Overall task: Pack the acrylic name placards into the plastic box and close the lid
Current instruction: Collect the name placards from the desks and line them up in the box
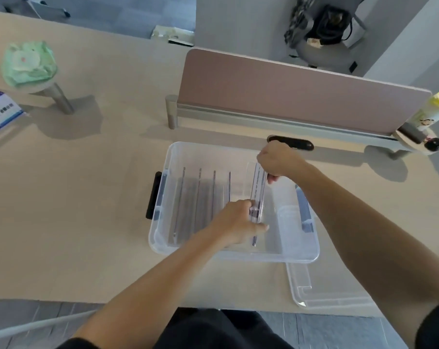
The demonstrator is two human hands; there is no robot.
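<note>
Left hand (238,220) pinches the near end, right hand (276,159) grips the far end, of an acrylic name placard (260,190) on edge in the plastic box (238,256), lying 12-to-6 o'clock, at 3 o'clock of four packed placards (199,197).

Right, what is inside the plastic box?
In the plastic box, four acrylic placards stand on edge in a row. The left hand and right hand grip a fifth placard beside them. The left hand hides its near part.

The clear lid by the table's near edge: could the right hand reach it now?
Likely yes, once freed: the right hand grips an acrylic placard over the plastic box, but the lid lies beneath that forearm, its visible part bare.
</note>
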